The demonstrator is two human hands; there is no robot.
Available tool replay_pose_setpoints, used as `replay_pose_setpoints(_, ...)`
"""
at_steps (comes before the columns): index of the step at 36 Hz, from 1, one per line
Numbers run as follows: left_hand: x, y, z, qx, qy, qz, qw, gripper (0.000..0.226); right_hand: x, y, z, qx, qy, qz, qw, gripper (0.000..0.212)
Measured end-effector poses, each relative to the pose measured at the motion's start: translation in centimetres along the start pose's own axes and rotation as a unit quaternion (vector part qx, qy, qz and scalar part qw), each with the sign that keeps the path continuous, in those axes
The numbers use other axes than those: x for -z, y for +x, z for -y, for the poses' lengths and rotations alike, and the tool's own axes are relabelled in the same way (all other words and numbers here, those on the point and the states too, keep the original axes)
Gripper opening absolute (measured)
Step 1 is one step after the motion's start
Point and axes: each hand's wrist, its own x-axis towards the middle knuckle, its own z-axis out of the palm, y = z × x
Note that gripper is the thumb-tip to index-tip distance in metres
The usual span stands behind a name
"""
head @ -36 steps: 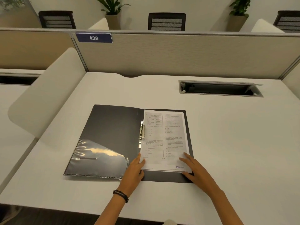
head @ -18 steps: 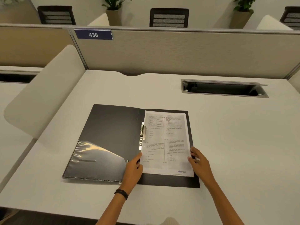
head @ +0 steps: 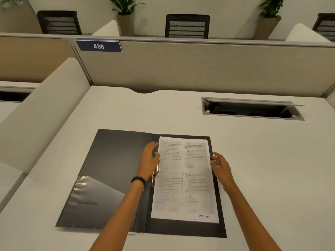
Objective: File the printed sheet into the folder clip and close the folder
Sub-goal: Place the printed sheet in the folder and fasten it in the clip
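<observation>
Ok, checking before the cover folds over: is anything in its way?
Yes: the left forearm crosses the open cover, the left hand sits at the clip, and the right hand touches the right edge of the sheet.

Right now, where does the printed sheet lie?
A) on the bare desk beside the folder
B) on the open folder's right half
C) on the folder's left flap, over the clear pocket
B: the printed sheet lies on the right half of the folder, between the left hand and right hand.
</observation>
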Motion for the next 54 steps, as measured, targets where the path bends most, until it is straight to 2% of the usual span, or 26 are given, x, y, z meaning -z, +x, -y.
replay_pose_setpoints(3,-0.5,3.2,-0.1,0.044,-0.045,0.010,0.998,0.043,-0.2,2.0,0.8,-0.028,0.032,-0.001,0.999,0.043)
replay_pose_setpoints(7,-1.6,5.7,-0.5,0.075,-0.097,0.011,0.992,0.032,-0.8,3.7,1.4,-0.040,0.037,-0.017,0.998,0.042)
replay_pose_setpoints(10,-2.4,6.4,-0.6,0.092,-0.094,0.025,0.991,0.048,-1.4,4.2,1.3,-0.040,0.035,-0.029,0.998,0.040)
replay_pose_setpoints(15,-3.3,6.5,-0.2,0.080,-0.067,0.060,0.993,0.054,-1.8,4.3,0.8,-0.033,0.042,-0.046,0.998,0.041)
replay_pose_setpoints(21,-3.2,6.6,0.5,0.074,-0.082,0.042,0.993,0.052,-1.7,4.8,0.9,-0.038,0.060,-0.046,0.996,0.044)
replay_pose_setpoints(25,-3.1,7.3,0.5,0.059,-0.030,0.039,0.997,0.051,-1.5,5.2,1.2,-0.019,0.012,-0.047,0.999,0.039)
replay_pose_setpoints(28,-3.1,7.7,0.7,0.011,0.078,0.028,0.997,0.049,-1.6,5.5,1.5,0.025,-0.064,-0.037,0.997,0.032)
replay_pose_setpoints(32,-3.2,8.5,0.4,-0.041,0.221,0.027,0.974,0.038,-1.8,6.3,2.1,0.043,-0.122,-0.014,0.992,0.035)
replay_pose_setpoints(36,-3.1,9.1,-0.2,-0.052,0.290,0.047,0.954,0.033,-1.6,7.6,3.2,0.034,-0.180,0.021,0.983,0.046)
replay_pose_setpoints(43,-3.4,9.4,-0.9,-0.042,0.340,0.057,0.938,0.034,-1.7,9.6,4.9,-0.018,-0.301,0.080,0.950,0.043)
replay_pose_setpoints(54,-3.5,9.5,-1.0,-0.036,0.342,0.056,0.938,0.030,-2.4,10.2,5.5,-0.042,-0.342,0.086,0.935,0.043)
